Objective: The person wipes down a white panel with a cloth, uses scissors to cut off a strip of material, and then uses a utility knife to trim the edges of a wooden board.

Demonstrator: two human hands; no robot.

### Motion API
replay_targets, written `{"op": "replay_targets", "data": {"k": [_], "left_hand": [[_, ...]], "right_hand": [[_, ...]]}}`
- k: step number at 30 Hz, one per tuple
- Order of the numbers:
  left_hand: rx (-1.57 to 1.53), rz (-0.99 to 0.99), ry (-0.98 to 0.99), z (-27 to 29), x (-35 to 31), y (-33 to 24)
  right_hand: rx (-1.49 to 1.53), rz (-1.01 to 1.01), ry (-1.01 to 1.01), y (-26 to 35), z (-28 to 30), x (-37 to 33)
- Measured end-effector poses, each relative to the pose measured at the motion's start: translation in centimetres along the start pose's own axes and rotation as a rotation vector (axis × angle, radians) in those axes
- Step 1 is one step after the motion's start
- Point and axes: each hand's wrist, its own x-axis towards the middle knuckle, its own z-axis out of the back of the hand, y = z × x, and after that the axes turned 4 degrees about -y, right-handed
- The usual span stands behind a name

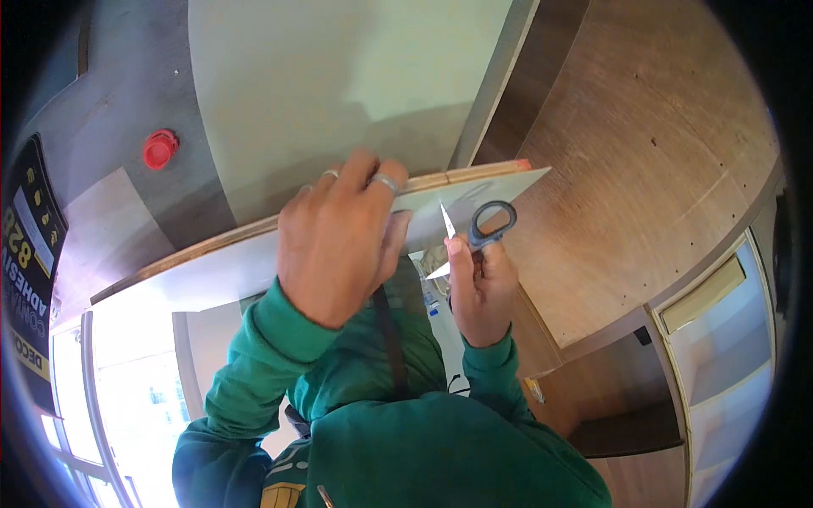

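A long board [206,282] with a white glossy face and a bare wooden edge stands across the view, slanting up to the right. My left hand [334,241] grips its upper edge, fingers bent over the top and thumb against the white face. Close to the board's right part, my right hand [484,292] holds a pair of scissors [448,222] with a dark handle. The blades are spread apart, one pointing up toward the white face and the other down to the left. I cannot tell whether the upper tip touches the board.
Beyond the board lies a large pale panel [313,76]. A red round cap [161,150] sits on the grey surface to the left, near a black printed container [34,262]. Plywood [644,144] spans the right, above a wooden cabinet compartment [627,385]. Bright windows are at lower left.
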Motion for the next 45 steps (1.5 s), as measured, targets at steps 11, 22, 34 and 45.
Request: {"op": "replay_targets", "data": {"k": [11,22,34,45], "left_hand": [[0.091,-0.156,-0.136,-3.1,5.5,5.6],[0.11,-0.222,-0.481,-2.2,5.0,5.3],[0.111,-0.164,-0.441,-1.8,3.5,8.5],[0.1,-0.135,-0.449,-2.1,3.6,8.3]], "right_hand": [[-0.345,0.135,0.105,0.2,-2.8,8.1],[-0.549,0.132,0.138,1.2,-3.4,9.9],[-0.678,0.178,0.176,3.0,-3.4,10.4],[-0.84,0.359,0.289,3.2,-3.0,12.7]]}}
